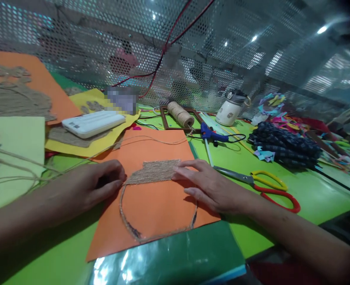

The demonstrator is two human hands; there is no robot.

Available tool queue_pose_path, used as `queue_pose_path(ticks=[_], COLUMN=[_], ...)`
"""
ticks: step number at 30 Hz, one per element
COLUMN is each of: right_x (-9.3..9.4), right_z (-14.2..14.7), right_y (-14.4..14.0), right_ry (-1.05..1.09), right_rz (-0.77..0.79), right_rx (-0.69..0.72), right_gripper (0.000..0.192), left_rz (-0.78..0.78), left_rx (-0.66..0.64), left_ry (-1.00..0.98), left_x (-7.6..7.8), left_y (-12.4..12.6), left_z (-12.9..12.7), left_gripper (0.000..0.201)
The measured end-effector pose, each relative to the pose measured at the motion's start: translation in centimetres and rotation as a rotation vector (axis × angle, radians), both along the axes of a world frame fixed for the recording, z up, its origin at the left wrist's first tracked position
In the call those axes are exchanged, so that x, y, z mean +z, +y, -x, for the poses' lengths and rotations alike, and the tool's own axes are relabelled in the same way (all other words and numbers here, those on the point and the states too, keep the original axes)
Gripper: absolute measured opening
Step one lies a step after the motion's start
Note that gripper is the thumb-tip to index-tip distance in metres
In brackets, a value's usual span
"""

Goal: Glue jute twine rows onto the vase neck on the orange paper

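An orange paper sheet [159, 202] lies before me, with a patch of jute twine [155, 171] stuck on it in tight rows. Below the patch, a twine outline [122, 211] curves round a bare orange area. My left hand [103, 184] is closed in a pinch on the jute twine at the patch's left end; its fingertips partly hide the strand. On the right end of the patch rest the stretched fingers of my right hand [203, 182], spread and holding nothing. A loose strand of twine [153, 137] crosses the sheet's upper part.
Scissors [252, 180] lie right of the sheet, near a blue glue gun [213, 134]. Behind are a twine spool [180, 114], a frame [163, 118] and a white bottle [230, 107]. A white power bank [93, 122] sits left; folded dark fabric [282, 144] lies right.
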State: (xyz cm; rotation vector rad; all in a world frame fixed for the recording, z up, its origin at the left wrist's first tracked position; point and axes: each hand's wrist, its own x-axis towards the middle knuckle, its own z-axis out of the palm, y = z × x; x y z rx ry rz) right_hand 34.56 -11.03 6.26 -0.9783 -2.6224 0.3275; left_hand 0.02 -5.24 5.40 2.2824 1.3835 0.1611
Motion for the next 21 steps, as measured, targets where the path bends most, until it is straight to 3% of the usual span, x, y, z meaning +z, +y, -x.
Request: queue_pose_path(ticks=[5, 10, 17, 21], right_x=[0.3, -0.2, -0.4, -0.4], right_z=[0.3, -0.2, -1.8, -2.7], right_y=[0.2, 1.3, 2.7, 4.0], right_ry=[-0.018, 0.323, 0.467, 0.572], right_rz=[0.053, 0.162, -0.206, -0.135], right_rx=[-0.004, -0.088, -0.315, -0.492], right_gripper=[0.042, 0.035, 0.011, 0.022], left_rz=[0.07, 0.055, 0.061, 0.062], left_rx=[0.013, -0.016, -0.046, -0.072], left_ry=[0.038, 0.023, -0.008, -0.024], left_x=[0.6, 0.5, 0.0, -0.2], left_y=[-0.4, -0.4, 0.1, 0.5], left_z=[-0.5, -0.5, 0.1, 0.4], left_gripper=[0.041, 0.037, 0.038, 0.044])
